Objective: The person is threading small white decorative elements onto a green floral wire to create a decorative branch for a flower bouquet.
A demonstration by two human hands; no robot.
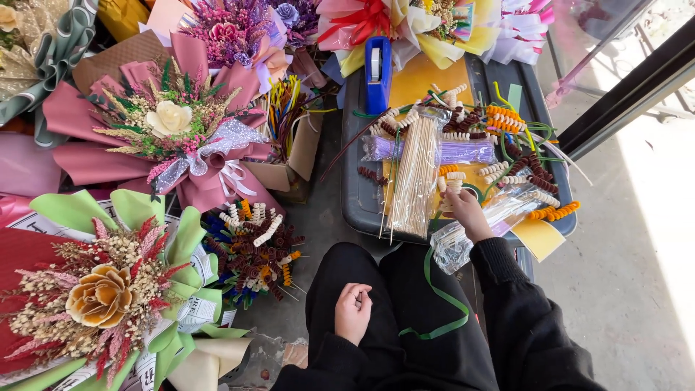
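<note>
Hands rest apart over a black-clothed lap: the left hand (353, 311) lies loosely curled on the near thigh, holding nothing that shows, while the right hand (467, 211) reaches far and right onto the dark grey tray (352, 195), its fingers bent down among curled pipe-cleaner pieces (499, 170); whether it pinches one cannot be told. Just left of that hand lies a clear bag of thin wooden sticks (416, 177), running near to far on the tray, and a crumpled clear plastic bag (478, 228) lies just beneath the wrist at the tray's near edge. A green ribbon (438, 304) loops from there down across the lap. A blue tape dispenser (377, 72) stands at the tray's far left corner. On the floor to the left sit a bundle of coiled pipe-cleaner stems (257, 250), a pink-wrapped bouquet (170, 127) farther back, and a green-wrapped bouquet (108, 289) nearest.
</note>
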